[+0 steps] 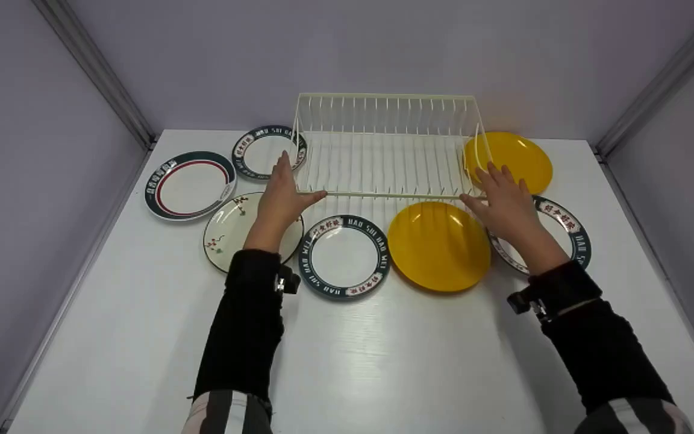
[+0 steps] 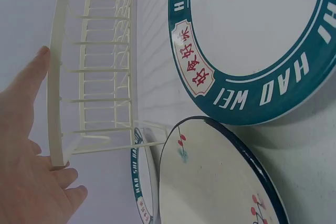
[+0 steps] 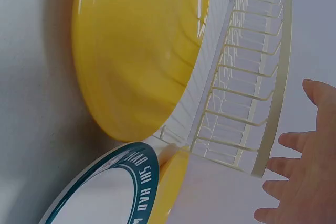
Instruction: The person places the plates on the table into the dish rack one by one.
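A cream wire dish rack [image 1: 386,150] stands at the back middle of the white table [image 1: 383,361]. My left hand [image 1: 284,193] is at its front left corner, fingers straight along the rack's side and thumb pointing along the front rail. My right hand [image 1: 503,199] is at the front right corner with fingers spread. In the left wrist view the left hand [image 2: 26,171] lies flat beside the rack [image 2: 94,72]. The right wrist view shows the right hand [image 3: 304,182] spread next to the rack's end [image 3: 247,87]. Neither hand curls round a wire.
Plates lie flat around the rack: a red-and-green rimmed one [image 1: 190,185], a small green-rimmed one [image 1: 262,152], a floral one [image 1: 226,232], a lettered green-rimmed one [image 1: 344,256], two yellow ones [image 1: 438,245] [image 1: 518,158], and another green-rimmed one [image 1: 570,232] below my right wrist. Grey walls enclose the table.
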